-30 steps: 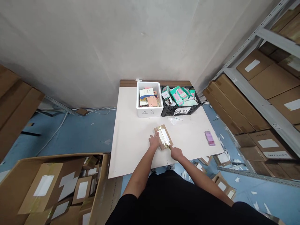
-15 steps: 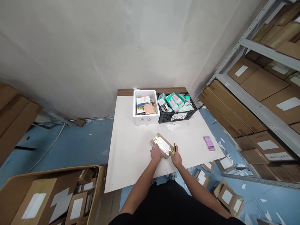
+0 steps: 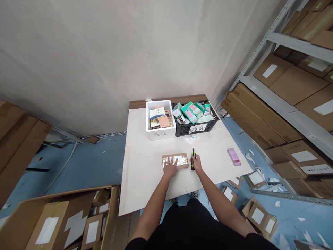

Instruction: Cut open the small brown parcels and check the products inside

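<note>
One box (image 3: 183,160) just below frame centre; left hand (image 3: 170,168) lies spread on top, right hand (image 3: 197,164) grips cutter (image 3: 193,155) just beside its right end.

White-topped table (image 3: 142,177), white foam box (image 3: 161,134) and black plastic crate (image 3: 182,131) near the back edge, flat brown cardboard parcel (image 3: 183,161) toward the front, pixelated purple thing (image 3: 234,157) by the right edge.

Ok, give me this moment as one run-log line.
left grip: spread on taped parcel | right grip: holding yellow-black cutter, beside parcel | beyond: white box, black crate
</note>
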The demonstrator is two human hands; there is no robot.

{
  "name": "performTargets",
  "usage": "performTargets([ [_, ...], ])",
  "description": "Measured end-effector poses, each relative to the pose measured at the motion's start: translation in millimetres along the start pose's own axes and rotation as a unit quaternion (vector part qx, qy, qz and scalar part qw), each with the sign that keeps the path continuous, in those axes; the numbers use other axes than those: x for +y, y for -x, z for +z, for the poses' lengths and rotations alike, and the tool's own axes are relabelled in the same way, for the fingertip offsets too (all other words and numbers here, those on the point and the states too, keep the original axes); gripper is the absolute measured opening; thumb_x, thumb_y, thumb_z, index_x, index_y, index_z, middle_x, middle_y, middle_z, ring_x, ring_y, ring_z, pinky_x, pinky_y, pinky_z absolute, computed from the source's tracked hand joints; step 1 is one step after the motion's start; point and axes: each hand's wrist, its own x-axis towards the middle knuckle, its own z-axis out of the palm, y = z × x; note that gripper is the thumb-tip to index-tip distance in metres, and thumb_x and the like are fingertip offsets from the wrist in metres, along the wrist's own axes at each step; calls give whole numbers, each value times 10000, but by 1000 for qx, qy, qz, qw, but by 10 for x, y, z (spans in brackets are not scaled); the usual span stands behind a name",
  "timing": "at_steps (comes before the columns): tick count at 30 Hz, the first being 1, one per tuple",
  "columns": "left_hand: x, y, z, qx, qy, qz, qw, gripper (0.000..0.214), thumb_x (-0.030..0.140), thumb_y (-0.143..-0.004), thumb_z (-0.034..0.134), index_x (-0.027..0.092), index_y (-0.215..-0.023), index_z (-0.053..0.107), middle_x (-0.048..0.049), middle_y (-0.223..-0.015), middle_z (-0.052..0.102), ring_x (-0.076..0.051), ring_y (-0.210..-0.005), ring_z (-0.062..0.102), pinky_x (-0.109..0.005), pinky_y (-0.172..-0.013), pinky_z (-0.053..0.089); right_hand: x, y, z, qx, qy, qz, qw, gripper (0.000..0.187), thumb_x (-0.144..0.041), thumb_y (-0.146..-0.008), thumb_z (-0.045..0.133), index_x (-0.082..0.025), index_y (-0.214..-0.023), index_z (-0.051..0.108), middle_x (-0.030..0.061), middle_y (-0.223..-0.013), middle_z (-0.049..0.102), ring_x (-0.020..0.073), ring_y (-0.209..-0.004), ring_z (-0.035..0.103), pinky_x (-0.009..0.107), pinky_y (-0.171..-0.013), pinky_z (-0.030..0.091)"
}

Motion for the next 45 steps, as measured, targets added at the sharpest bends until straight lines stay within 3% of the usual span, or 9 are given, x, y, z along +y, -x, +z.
performTargets([
  [10,-71,-148,130,-33,-18,2,999,750,629,-1002,318,395,-1689,126,43,-1785,50,-329,-1634,-99,-605,-1295,56,113,-50,-307,-87,138,140,977,517,-647,-1007,429,-206,-774,563,-26,-557,564,122,-441,521,236,-494,426],
  [18,-47,-91,144,-18,-17,-4,1000,743,642,-1008,317,404,-1687,136,53,-1783,81,-317,-1639,-68,-580,-1304,47,-145,-184,-126,-141,342,78,926,644,-690,-1041,397,-172,-787,684,36,-620,651,163,-550,597,269,-616,423],
  [24,11,-19,144,6,-28,-4,1000,707,579,-1024,332,387,-1686,179,40,-1780,136,-314,-1639,-62,-557,-1307,51,-34,148,-363,-164,400,37,901,565,-603,-1071,422,-182,-827,712,74,-719,708,214,-786,691,264,-719,439],
  [29,17,-34,-16,34,-22,4,999,697,578,-1004,423,343,-1652,326,-41,-1755,246,-377,-1618,108,-575,-1265,206,124,386,-561,-80,302,92,946,531,-574,-1077,349,-185,-908,670,39,-722,701,163,-601,653,250,-625,450],
  [32,-59,-87,-168,74,-9,-4,997,644,523,-1036,374,291,-1637,369,-96,-1703,358,-339,-1574,258,-515,-1233,294,221,510,-392,-7,229,134,964,523,-629,-1051,360,-183,-1045,632,51,-805,726,169,-617,680,255,-631,487],
  [36,-144,-77,-228,88,-28,-58,994,633,459,-1059,307,260,-1660,306,-110,-1705,352,-323,-1597,203,-529,-1245,256,241,581,109,-7,230,146,962,530,-649,-923,628,-201,-1201,573,105,-1081,756,242,-921,746,286,-764,539],
  [39,-136,35,-159,88,-61,-118,987,651,452,-1066,279,166,-1648,322,-197,-1636,434,-367,-1516,360,-552,-1212,283,80,420,393,7,260,151,954,603,-645,-902,661,-194,-1281,536,145,-1216,733,289,-1102,720,319,-846,544],
  [42,-133,194,-101,25,-67,-134,988,674,490,-1062,280,99,-1598,398,-260,-1473,581,-377,-1312,576,-538,-1111,392,-208,83,460,6,303,138,943,641,-651,-895,664,-190,-1320,532,166,-1259,721,319,-1166,700,349,-877,542],
  [45,-171,324,-115,-59,-59,-69,994,560,486,-1045,362,180,-1460,581,-201,-1325,687,-339,-1208,644,-462,-1011,476,-462,-211,363,-9,323,123,938,615,-592,-884,695,-179,-1317,554,175,-1263,721,326,-1164,703,346,-853,543],
])
